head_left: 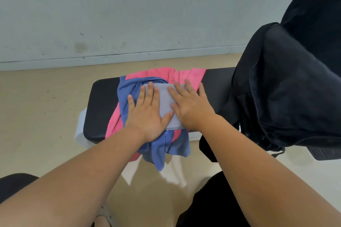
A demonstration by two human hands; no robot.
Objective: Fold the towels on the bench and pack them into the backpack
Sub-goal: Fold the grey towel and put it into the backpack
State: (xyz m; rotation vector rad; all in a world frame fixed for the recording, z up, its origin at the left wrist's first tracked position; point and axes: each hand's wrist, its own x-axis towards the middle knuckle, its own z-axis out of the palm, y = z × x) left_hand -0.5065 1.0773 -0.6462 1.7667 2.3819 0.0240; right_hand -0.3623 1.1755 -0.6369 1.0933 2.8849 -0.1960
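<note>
We press the left hand and right hand, fingers flat and holding nothing, on the grey towel to set its fold, atop the blue towel and pink towel on the bench, beside the backpack.

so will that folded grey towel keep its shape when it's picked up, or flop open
Probably flops: the grey towel is thin cloth, pressed flat by the left hand and right hand, so its fold likely sags unless supported from below. Likely light. It may drag the rumpled blue towel beneath, which already hangs off the bench.
</note>
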